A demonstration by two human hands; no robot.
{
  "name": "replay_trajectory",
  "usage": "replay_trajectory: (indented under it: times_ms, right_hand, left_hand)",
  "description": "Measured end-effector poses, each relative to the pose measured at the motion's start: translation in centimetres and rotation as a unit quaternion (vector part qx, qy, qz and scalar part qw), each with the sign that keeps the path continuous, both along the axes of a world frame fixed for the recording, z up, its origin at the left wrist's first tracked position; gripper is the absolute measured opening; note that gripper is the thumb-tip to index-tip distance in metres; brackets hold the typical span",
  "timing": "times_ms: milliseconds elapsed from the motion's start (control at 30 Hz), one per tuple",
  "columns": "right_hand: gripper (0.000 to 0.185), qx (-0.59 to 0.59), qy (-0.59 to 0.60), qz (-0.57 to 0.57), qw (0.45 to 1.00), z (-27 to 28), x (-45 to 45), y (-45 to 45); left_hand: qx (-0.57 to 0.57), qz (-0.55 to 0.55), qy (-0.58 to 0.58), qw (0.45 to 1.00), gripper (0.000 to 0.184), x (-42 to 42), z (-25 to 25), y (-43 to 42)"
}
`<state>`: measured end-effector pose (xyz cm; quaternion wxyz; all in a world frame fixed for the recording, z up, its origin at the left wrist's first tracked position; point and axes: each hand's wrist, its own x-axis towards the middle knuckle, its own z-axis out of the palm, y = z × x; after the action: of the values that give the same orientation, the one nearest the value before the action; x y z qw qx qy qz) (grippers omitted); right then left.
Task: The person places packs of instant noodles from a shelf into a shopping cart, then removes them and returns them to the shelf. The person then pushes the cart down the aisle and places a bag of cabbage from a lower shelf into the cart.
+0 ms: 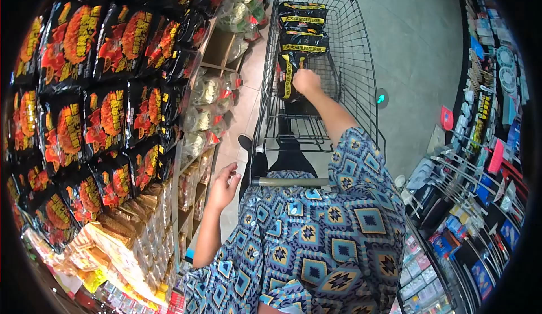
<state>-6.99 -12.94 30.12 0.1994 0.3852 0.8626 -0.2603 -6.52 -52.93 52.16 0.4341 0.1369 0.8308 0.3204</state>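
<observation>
Inside the shopping cart (367, 60), my right hand (306, 81) is closed on the edge of a black and yellow packet (287, 79). Beyond that packet, more black packets with yellow bands (304, 40) lie in a row along the cart's left side. My left hand (227, 183) is outside the cart, left of its handle (291, 182), with fingers apart and nothing in it. Rows of black packets with red and orange print (116, 110) fill the shelf display on the left.
Clear bags (206, 91) hang or sit along the display's right edge. Gold-brown packages (127, 240) are stacked at the lower left. Racks of small goods (480, 201) line the right side. Grey floor (420, 37) lies between cart and racks.
</observation>
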Motion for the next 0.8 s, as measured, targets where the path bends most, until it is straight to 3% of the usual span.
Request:
replay_trajectory:
  times_ms: [67, 233, 300, 500, 600, 733, 800]
  right_hand:
    - [0.029, 0.032, 0.019, 0.041, 0.998, 0.3, 0.1, 1.2]
    - [0.031, 0.064, 0.023, 0.078, 0.995, 7.2, 0.0, 3.4]
    - [0.032, 0.084, 0.033, 0.098, 0.991, 10.5, -0.4, 4.1]
    - [0.027, 0.179, 0.143, 0.210, 0.951, 23.4, -2.1, 3.8]
    - [0.025, 0.200, 0.207, 0.267, 0.920, 32.6, -2.9, 1.6]
    - [0.027, 0.195, 0.289, 0.358, 0.866, 41.9, -4.9, -0.2]
    - [0.027, 0.148, 0.309, 0.367, 0.865, 46.3, -6.0, -1.6]
  left_hand:
    - [-0.005, -0.024, -0.015, 1.000, 0.041, -0.9, -0.3, 0.2]
    - [0.059, -0.014, 0.011, 0.998, 0.040, -2.8, -0.9, -1.0]
    - [0.062, -0.003, -0.027, 0.998, 0.040, -3.7, -0.8, -1.0]
    - [0.177, 0.048, -0.033, 0.982, 0.039, -5.9, -1.7, -0.4]
    - [0.240, 0.083, -0.150, 0.955, 0.038, -7.9, -1.7, 0.5]
    - [0.336, 0.155, -0.244, 0.896, 0.045, -10.9, -1.0, 3.3]
    - [0.468, 0.279, -0.405, 0.734, 0.056, -11.7, -0.2, 5.2]
